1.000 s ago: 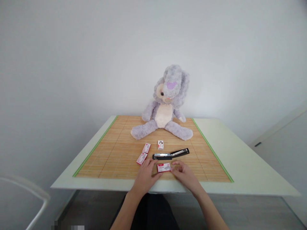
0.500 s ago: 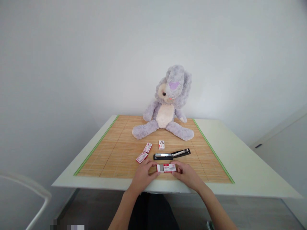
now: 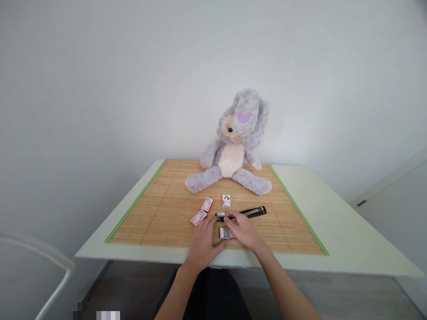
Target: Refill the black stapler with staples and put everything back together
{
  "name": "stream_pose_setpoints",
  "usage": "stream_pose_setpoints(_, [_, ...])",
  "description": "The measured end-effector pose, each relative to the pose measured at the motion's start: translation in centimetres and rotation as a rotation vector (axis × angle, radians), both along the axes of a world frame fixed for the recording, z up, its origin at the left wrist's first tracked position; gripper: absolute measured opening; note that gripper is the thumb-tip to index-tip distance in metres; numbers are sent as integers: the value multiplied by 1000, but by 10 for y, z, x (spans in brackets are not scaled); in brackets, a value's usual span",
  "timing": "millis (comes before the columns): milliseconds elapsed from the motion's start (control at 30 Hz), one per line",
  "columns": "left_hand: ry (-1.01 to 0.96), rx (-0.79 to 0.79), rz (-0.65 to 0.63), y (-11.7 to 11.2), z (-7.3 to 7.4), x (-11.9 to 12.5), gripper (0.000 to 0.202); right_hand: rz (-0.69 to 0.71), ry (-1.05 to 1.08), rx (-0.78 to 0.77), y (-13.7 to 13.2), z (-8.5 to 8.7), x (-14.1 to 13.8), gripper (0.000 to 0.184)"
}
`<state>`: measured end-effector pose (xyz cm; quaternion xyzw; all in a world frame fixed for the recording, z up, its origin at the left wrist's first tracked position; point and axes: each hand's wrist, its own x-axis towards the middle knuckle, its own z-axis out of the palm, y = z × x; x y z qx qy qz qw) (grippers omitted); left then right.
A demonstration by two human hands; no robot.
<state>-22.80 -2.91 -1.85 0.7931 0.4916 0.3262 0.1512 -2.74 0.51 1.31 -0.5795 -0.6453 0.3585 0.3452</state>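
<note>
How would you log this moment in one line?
left hand: beside part-open box | right hand: over black stapler, contact unclear | left of stapler: two red-white boxes | beyond: small white box, plush toy

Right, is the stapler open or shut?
Open: the stapler lies spread out, one part showing on each side of the right hand, which hides its middle.
</note>
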Motion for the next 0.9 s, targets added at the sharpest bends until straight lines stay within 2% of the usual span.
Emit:
stream_pose_setpoints(233, [27,-7,11,0,-1,1,73,-123,126,-20,12,-19,-15,36])
stream_pose_setpoints(400, [33,-14,7,0,2,1,71,-112,124,14,20,-21,-21,29])
stream_pose_setpoints(600, [43,-16,-4,-5,8,0,66,-38,-21,74,20,-2,-31,21])
stream_pose_setpoints(767, [59,-39,-38,-9,14,-2,48,61,-204,97,1,23,-15,15])
stream_pose_setpoints(900, [73,-62,-76,-9,15,-3,38,177,-351,57,-14,32,-4,11])
